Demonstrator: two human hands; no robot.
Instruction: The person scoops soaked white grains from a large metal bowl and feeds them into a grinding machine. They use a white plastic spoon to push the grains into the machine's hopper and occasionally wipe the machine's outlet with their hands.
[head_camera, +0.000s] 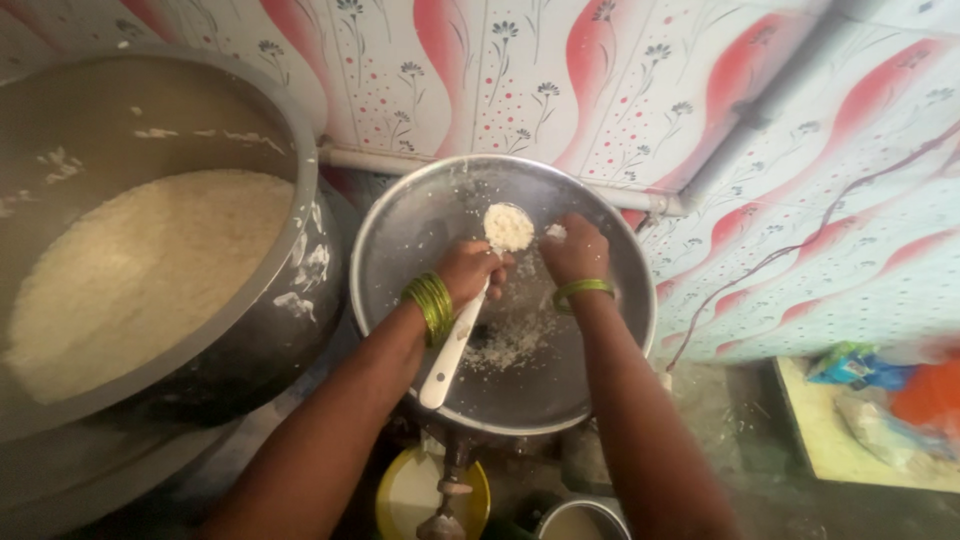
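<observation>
My left hand (472, 270) grips a white ladle (455, 340) whose bowl, heaped with white grated food (508, 227), is raised over a wide round metal pan (400, 240). My right hand (575, 250) is beside the ladle's bowl, fingers curled on a small lump of the white food. Green bangles circle both wrists. White crumbs (505, 345) lie scattered on the pan's bottom under my hands.
A big metal pot (290, 150) holding a mass of white food stands at the left, touching the pan's rim. A patterned wall with a pipe (770, 95) and a cable runs behind. Below are a yellow lid (400, 495) and a small steel vessel (585, 520); bags lie at right.
</observation>
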